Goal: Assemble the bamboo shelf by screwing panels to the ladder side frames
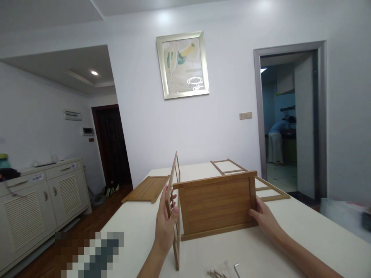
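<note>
My left hand [167,214] is closed round a narrow wooden frame [176,247], which stands upright and edge-on to me on the table. My right hand [261,213] grips the right end of a brown wooden panel [217,206], its thumb on the near face. The panel stands on its long edge, its left end close against the frame; whether they are joined I cannot tell. Near the table's front lie a small plastic bag of screws [216,271] and a hex key [237,269].
On the white table [133,227], another wooden panel [147,189] lies flat at the left. Flat wooden frames [228,166] lie at the back and right. A white cabinet [43,200] stands at the left. Through the doorway at the right, a person [276,139] bends over a counter.
</note>
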A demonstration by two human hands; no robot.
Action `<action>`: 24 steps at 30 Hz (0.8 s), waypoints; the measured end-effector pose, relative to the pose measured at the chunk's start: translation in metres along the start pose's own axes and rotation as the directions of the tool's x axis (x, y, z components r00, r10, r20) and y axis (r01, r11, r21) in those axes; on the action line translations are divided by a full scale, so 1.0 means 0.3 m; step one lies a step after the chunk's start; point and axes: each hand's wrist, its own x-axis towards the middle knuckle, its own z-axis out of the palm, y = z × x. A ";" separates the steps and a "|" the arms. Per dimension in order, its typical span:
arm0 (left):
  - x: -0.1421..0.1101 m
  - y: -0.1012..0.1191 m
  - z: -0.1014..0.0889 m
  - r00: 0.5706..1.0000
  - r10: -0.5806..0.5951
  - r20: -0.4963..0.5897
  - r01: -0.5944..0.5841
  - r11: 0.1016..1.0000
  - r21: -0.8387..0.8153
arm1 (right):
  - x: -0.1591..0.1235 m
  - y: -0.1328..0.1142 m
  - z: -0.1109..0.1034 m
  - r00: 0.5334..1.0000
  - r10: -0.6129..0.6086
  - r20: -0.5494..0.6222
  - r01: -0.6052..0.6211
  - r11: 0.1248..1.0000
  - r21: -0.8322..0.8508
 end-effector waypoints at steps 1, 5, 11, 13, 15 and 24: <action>-0.001 -0.002 0.000 1.000 0.006 0.006 -0.006 1.000 -0.018 | -0.001 -0.002 0.001 1.000 -0.003 0.000 0.003 1.000 0.008; -0.001 -0.016 -0.007 1.000 0.001 0.025 0.001 0.994 -0.107 | 0.000 -0.004 0.002 1.000 -0.008 -0.001 0.008 1.000 0.024; 0.017 -0.034 -0.012 0.998 -0.053 -0.036 0.046 0.985 -0.167 | 0.007 0.018 -0.003 1.000 -0.010 0.006 0.010 1.000 0.016; 0.026 -0.031 -0.013 0.994 -0.075 -0.075 0.059 0.980 -0.191 | 0.009 0.026 -0.005 1.000 -0.008 0.010 0.008 1.000 0.015; 0.037 -0.025 -0.017 0.989 -0.098 -0.109 0.077 0.980 -0.183 | 0.011 0.031 -0.005 1.000 -0.010 0.011 0.010 1.000 0.021; 0.090 0.008 -0.041 0.965 -0.125 -0.231 0.116 0.992 -0.052 | 0.014 0.050 -0.005 0.999 -0.034 0.021 0.033 0.998 0.044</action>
